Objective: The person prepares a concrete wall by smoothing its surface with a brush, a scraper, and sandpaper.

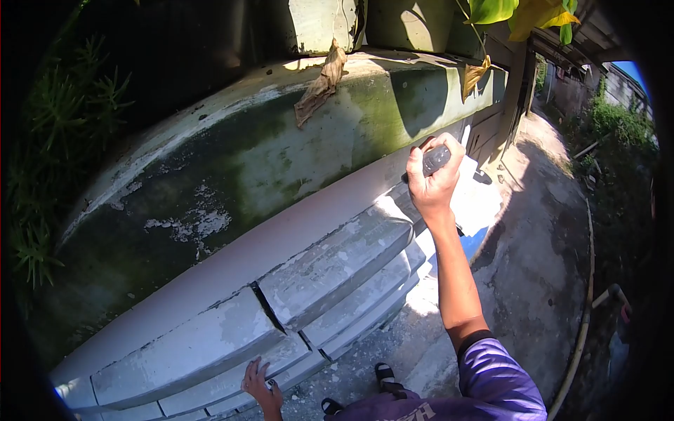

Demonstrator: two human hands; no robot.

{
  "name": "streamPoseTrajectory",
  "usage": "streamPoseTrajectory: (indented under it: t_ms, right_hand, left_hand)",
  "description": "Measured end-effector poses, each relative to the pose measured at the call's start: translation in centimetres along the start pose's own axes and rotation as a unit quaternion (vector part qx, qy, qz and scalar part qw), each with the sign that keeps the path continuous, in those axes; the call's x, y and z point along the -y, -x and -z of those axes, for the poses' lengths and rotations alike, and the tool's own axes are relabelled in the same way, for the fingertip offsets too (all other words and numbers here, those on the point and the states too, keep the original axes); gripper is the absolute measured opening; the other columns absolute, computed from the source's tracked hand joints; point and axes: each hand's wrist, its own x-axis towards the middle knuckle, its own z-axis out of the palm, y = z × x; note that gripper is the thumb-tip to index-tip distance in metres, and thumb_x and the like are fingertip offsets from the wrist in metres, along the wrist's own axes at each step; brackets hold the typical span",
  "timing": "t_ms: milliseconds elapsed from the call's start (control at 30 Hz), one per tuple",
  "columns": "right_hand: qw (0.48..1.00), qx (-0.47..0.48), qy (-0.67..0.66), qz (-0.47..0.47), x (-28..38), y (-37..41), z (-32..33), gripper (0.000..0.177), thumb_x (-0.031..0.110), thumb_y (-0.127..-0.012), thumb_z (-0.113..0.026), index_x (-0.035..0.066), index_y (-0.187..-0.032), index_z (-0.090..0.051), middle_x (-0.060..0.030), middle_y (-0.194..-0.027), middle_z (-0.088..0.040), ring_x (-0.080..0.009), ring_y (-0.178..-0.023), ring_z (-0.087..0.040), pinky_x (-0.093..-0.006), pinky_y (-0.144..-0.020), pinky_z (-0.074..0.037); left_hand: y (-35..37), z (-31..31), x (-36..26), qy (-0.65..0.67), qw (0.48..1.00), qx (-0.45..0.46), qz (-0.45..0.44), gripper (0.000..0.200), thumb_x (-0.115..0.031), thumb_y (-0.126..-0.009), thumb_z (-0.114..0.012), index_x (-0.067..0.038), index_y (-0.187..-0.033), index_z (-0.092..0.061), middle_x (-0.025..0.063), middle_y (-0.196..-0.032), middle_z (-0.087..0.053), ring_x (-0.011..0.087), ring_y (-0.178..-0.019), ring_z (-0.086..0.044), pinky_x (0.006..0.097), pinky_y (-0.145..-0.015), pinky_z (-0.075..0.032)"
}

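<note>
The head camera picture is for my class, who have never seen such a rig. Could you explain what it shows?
There is no robot here. A person wears a camera on the head, so we look down past their purple sleeve to their bare hands. This is the only view, and its edges look curved.

The right hand, on the picture's right, is raised and grips a dark, rounded object; what it belongs to is unclear. The left hand is low, by the pale slabs. Whether it holds anything is hard to tell.

The slabs form stepped rows with dark gaps between some. Above them, a dry brown leaf hangs over a green-stained wall.
</note>
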Motion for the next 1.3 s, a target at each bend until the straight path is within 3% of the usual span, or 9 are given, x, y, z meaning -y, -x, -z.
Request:
streamPoseTrajectory:
  t_ms: [100,233,400,533,800,933,1067,1200,1300]
  right_hand:
    - [0.983,-0.105,-0.153,0.0,0.5,-0.6,1.1,0.038,0.002,-0.094,-0.063,0.004,-0.12,-0.037,-0.0067,-0.081,-0.054,-0.0119,-0.064,-0.053,-0.0262,-0.059,-0.047]
    - [0.995,0.003,0.091,-0.031,-0.1,1.1,-1.0,0.04,0.001,-0.091,-0.066,0.003,-0.122,-0.041,-0.0083,-0.088,-0.055,-0.0146,-0.068,-0.056,-0.0282,-0.062,-0.048]
    - [0.99,-0.088,-0.11,0.007,-0.6,0.2,0.1,0.039,0.002,-0.094,-0.063,0.003,-0.123,-0.037,-0.0101,-0.087,-0.057,-0.0112,-0.067,-0.058,-0.0271,-0.061,-0.048]
    - [0.997,0.041,0.06,-0.005,-1.0,1.4,-1.6,0.056,0.005,-0.09,-0.069,0.003,-0.135,-0.035,-0.0104,-0.084,-0.057,-0.0154,-0.066,-0.058,-0.0299,-0.062,-0.047]
    - [0.998,-0.017,0.061,0.018,-1.6,2.0,-1.0,0.059,-0.001,-0.09,-0.067,0.007,-0.139,-0.033,-0.0086,-0.092,-0.054,-0.0164,-0.073,-0.055,-0.033,-0.067,-0.047]
    - [0.988,-0.117,-0.082,0.051,-2.1,1.9,0.3,0.058,-0.006,-0.092,-0.062,0.011,-0.137,-0.028,-0.0072,-0.088,-0.053,-0.0133,-0.067,-0.049,-0.0262,-0.061,-0.043]
    - [0.99,0.008,0.076,0.115,-2.2,0.9,-0.3,0.057,-0.006,-0.092,-0.062,0.012,-0.134,-0.028,-0.0079,-0.087,-0.053,-0.0138,-0.063,-0.051,-0.0267,-0.059,-0.044]
    - [0.989,-0.075,-0.097,0.086,-0.7,0.4,1.2,0.051,-0.006,-0.093,-0.059,0.012,-0.126,-0.025,-0.0101,-0.088,-0.053,-0.0119,-0.063,-0.053,-0.0247,-0.056,-0.046]
    - [0.989,-0.028,0.102,0.1,-1.9,2.0,-1.3,0.05,-0.004,-0.091,-0.063,0.01,-0.128,-0.033,-0.0098,-0.088,-0.054,-0.0122,-0.063,-0.053,-0.0279,-0.056,-0.045]
  left_hand:
    - [-0.3,-0.2,0.0,0.005,1.0,-0.003,-0.004,0.061,-0.006,-0.059,-0.061,-0.013,-0.12,-0.063,0.0099,-0.139,-0.057,0.0326,-0.138,-0.043,0.0487,-0.108,-0.022]
    - [0.0,-0.1,0.2,0.008,1.0,0.012,0.009,0.06,-0.009,-0.06,-0.06,-0.014,-0.12,-0.064,0.0086,-0.141,-0.055,0.0316,-0.139,-0.041,0.0503,-0.108,-0.02]
    - [-0.3,-0.3,0.3,0.016,1.0,0.015,0.018,0.059,-0.009,-0.06,-0.06,-0.014,-0.119,-0.064,0.0076,-0.141,-0.055,0.0311,-0.14,-0.04,0.0508,-0.109,-0.019]
    - [-0.2,-0.3,0.2,0.013,1.0,0.014,0.018,0.059,-0.009,-0.06,-0.06,-0.014,-0.119,-0.065,0.0075,-0.141,-0.055,0.0311,-0.14,-0.04,0.0512,-0.108,-0.02]
    - [-0.2,-0.1,-0.1,0.009,1.0,0.001,0.0,0.06,-0.007,-0.06,-0.059,-0.013,-0.119,-0.063,0.0104,-0.14,-0.057,0.0336,-0.137,-0.043,0.0504,-0.108,-0.022]
    - [-0.5,-0.3,0.2,0.012,1.0,-0.006,-0.01,0.06,-0.009,-0.06,-0.059,-0.013,-0.12,-0.063,0.0108,-0.139,-0.057,0.0337,-0.137,-0.043,0.0511,-0.108,-0.022]
    - [-0.4,0.0,-0.3,0.02,1.0,0.0,0.006,0.06,-0.01,-0.06,-0.059,-0.013,-0.12,-0.063,0.0109,-0.138,-0.057,0.0336,-0.137,-0.043,0.0513,-0.108,-0.022]
    - [-0.3,-0.5,0.3,0.006,1.0,-0.003,-0.002,0.06,-0.01,-0.06,-0.059,-0.014,-0.12,-0.063,0.0107,-0.139,-0.057,0.0332,-0.137,-0.043,0.0505,-0.108,-0.022]
    - [-0.2,0.1,-0.1,0.007,1.0,0.005,0.002,0.06,-0.01,-0.06,-0.06,-0.014,-0.12,-0.063,0.0107,-0.139,-0.056,0.0332,-0.137,-0.043,0.0505,-0.107,-0.022]
